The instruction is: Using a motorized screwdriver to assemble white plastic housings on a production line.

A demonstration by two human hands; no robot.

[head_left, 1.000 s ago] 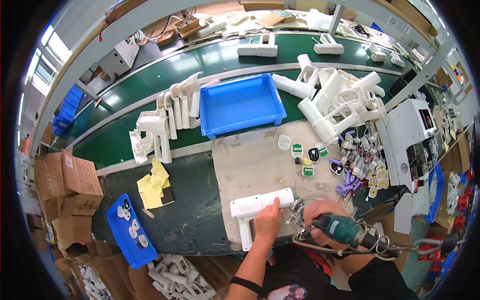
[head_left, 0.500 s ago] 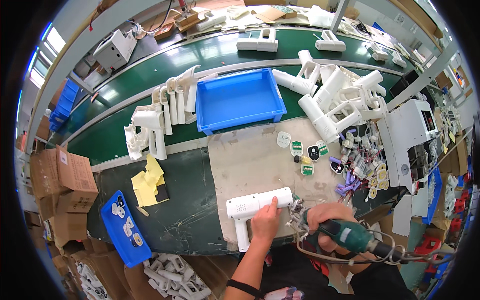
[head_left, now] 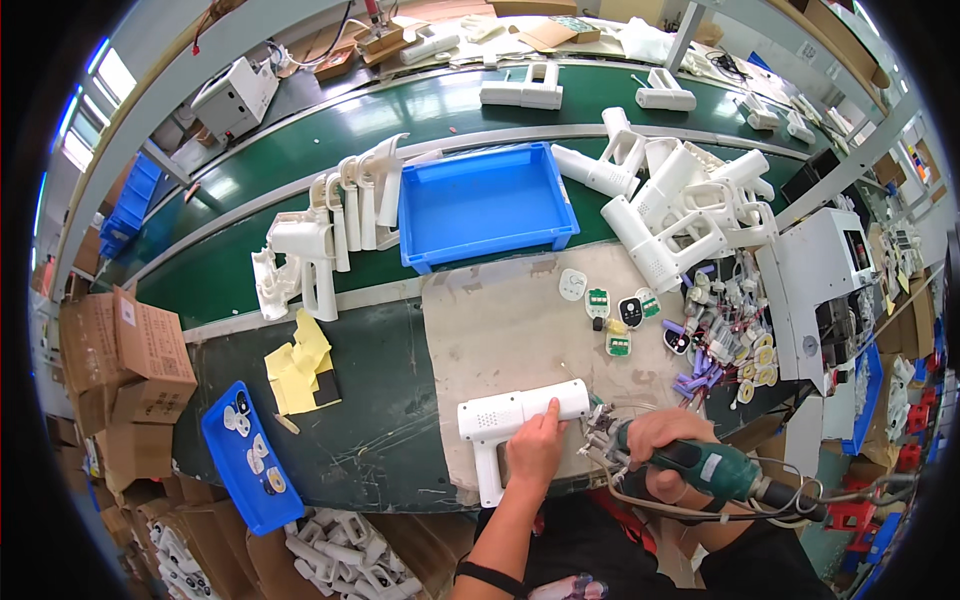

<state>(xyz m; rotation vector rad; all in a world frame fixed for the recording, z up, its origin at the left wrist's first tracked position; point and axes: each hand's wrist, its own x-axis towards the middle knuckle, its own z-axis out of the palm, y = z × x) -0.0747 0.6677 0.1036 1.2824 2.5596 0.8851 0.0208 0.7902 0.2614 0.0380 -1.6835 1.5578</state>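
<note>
A white pistol-shaped plastic housing [head_left: 512, 422] lies on the beige work mat [head_left: 505, 330] near the bench's front edge. My left hand [head_left: 537, 447] presses down on its barrel, fingers on top. My right hand [head_left: 668, 447] grips a green electric screwdriver [head_left: 722, 472], whose tip points left toward the open end of the housing. Thin wires and small parts [head_left: 598, 432] bunch between the housing and the driver tip.
An empty blue tray [head_left: 484, 204] stands behind the mat. White housings [head_left: 675, 207] pile up at right, white shells [head_left: 325, 245] at left. Small circuit parts [head_left: 712, 335] lie right of the mat. Yellow pads [head_left: 300, 365], a small blue bin [head_left: 245, 452] and cardboard boxes [head_left: 125, 380] are left.
Both hands stay on the housing and screwdriver; the view has shifted slightly, and my right hand with the driver has moved a little closer to the housing's end.
</note>
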